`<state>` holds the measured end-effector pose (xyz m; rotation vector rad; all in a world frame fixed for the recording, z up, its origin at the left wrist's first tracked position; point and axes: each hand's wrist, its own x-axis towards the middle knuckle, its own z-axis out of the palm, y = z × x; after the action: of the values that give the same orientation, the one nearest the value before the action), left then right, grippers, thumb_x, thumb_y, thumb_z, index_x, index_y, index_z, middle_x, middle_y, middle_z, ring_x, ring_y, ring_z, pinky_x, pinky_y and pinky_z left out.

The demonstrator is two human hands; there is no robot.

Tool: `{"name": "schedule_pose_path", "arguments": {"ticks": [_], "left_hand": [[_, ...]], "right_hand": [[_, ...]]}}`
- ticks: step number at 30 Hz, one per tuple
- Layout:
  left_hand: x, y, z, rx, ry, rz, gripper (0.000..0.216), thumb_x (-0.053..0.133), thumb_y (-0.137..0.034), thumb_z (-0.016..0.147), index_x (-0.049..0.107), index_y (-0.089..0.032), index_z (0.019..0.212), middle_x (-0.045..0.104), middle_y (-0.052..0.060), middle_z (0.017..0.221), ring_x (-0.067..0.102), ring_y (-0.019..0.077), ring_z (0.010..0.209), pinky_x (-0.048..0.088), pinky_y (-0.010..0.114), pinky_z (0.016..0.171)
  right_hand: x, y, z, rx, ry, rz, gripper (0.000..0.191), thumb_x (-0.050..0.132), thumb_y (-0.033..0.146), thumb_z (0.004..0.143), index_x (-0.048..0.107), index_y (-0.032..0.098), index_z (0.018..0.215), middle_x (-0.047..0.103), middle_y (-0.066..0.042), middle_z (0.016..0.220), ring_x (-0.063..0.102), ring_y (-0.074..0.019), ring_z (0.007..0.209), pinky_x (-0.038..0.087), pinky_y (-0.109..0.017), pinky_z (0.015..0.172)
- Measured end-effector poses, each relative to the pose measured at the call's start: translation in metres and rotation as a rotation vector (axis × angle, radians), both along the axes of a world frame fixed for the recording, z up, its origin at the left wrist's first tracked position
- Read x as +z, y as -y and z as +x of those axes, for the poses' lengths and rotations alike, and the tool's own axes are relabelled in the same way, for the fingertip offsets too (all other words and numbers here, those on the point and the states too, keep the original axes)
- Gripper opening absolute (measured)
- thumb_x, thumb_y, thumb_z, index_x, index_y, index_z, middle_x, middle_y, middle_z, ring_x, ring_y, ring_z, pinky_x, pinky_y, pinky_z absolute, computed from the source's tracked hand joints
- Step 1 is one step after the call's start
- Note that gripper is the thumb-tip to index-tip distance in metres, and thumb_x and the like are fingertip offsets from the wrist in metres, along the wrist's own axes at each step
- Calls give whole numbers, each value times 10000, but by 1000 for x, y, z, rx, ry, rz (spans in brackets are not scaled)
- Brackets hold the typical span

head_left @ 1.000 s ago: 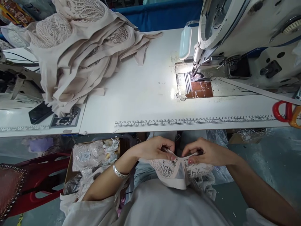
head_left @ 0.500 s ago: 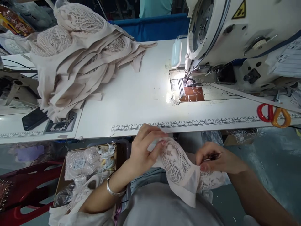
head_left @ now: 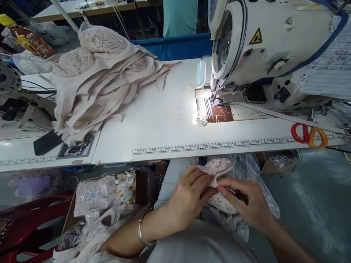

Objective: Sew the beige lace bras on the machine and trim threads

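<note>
A pale pink lace bra (head_left: 219, 166) is held over my lap, below the table's front edge. My left hand (head_left: 189, 193), with a ring and a bangle, pinches it at its middle. From the other side my right hand (head_left: 246, 199) grips the same part, fingertips close to those of the left. Something small and dark sits in my right palm, too hidden to name. Part of the bra lies behind my fingers.
A sewing machine (head_left: 246, 54) stands at the right of the white table (head_left: 153, 120), with scissors (head_left: 309, 135) near the front edge. Piled bras (head_left: 90, 87) lie at left. A box of bagged pieces (head_left: 95, 193) is below. A person's teal clothing (head_left: 180, 18) shows behind.
Both hands have come together at the bra's middle, the left moving right and down. The bra, earlier spread out between them, is now folded and bunched. The view has tilted up slightly.
</note>
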<state>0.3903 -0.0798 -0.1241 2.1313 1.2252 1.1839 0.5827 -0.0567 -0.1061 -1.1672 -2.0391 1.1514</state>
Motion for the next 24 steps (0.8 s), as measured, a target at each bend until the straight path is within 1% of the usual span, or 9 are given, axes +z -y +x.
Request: {"name": "schedule_pose_path", "arguments": {"ticks": [3, 6, 9, 12, 15, 17, 19, 21, 24], "left_hand": [[-4, -5, 0, -3, 51, 5, 83, 643, -184, 940, 634, -143, 1011, 685, 79, 875, 618, 198, 834, 571, 330, 768], [-3, -7, -4, 4, 114, -38, 30, 652, -171, 929, 638, -156, 951, 678, 65, 845, 622, 185, 812, 558, 294, 727], [-1, -7, -9, 30, 188, -187, 50, 699, -143, 884, 661, -165, 907, 679, 53, 835, 632, 177, 788, 528, 268, 684], [0, -6, -10, 77, 269, -362, 95, 761, -128, 816, 673, -162, 826, 659, 34, 786, 618, 165, 736, 479, 245, 633], [2, -6, -9, 84, 329, -461, 109, 773, -143, 794, 670, -160, 762, 632, 22, 754, 590, 148, 695, 448, 226, 598], [2, -8, -10, 78, 354, -463, 96, 775, -145, 785, 685, -163, 757, 643, 25, 759, 597, 153, 722, 458, 225, 627], [1, -12, -15, 87, 390, -444, 65, 776, -152, 782, 713, -165, 784, 690, 47, 829, 633, 175, 816, 490, 246, 725], [-1, -16, -25, 99, 454, -492, 56, 776, -186, 792, 731, -165, 819, 719, 62, 879, 653, 187, 853, 501, 260, 765], [-6, -20, -39, 114, 563, -682, 127, 797, -260, 787, 731, -160, 828, 721, 55, 817, 644, 168, 740, 489, 240, 659]], "right_hand": [[-7, 5, -3, 11, -9, 186, 207, 518, 246, 998, 706, 191, 930, 659, -9, 621, 532, -114, 459, 420, -255, 501], [-13, 3, 0, 9, -29, 327, 179, 520, 185, 993, 698, 206, 998, 680, -17, 714, 589, -119, 521, 455, -236, 500], [-23, -3, 7, -77, 64, 559, 154, 561, 179, 979, 713, 204, 974, 679, -51, 848, 591, -113, 560, 443, -229, 469], [-37, -6, 10, -155, 257, 800, 230, 536, 56, 941, 723, 190, 951, 700, -114, 1137, 671, -160, 742, 477, -250, 532], [-50, -6, 7, -184, 372, 905, 292, 515, -24, 901, 708, 194, 882, 705, -90, 1228, 683, -181, 809, 479, -272, 568], [-52, -8, 6, -154, 334, 866, 279, 509, 3, 917, 698, 203, 870, 730, -68, 1181, 678, -193, 820, 504, -295, 617], [-47, -11, 12, -75, 196, 706, 237, 509, 95, 965, 695, 208, 869, 754, -68, 1034, 672, -198, 805, 532, -311, 658], [-37, -16, 24, 60, 51, 395, 232, 533, 232, 1001, 695, 208, 835, 725, -66, 892, 651, -172, 722, 529, -282, 607], [-22, -23, 47, 257, -73, -83, 313, 585, 394, 990, 714, 209, 772, 674, -55, 842, 577, -117, 581, 453, -231, 475]]}}
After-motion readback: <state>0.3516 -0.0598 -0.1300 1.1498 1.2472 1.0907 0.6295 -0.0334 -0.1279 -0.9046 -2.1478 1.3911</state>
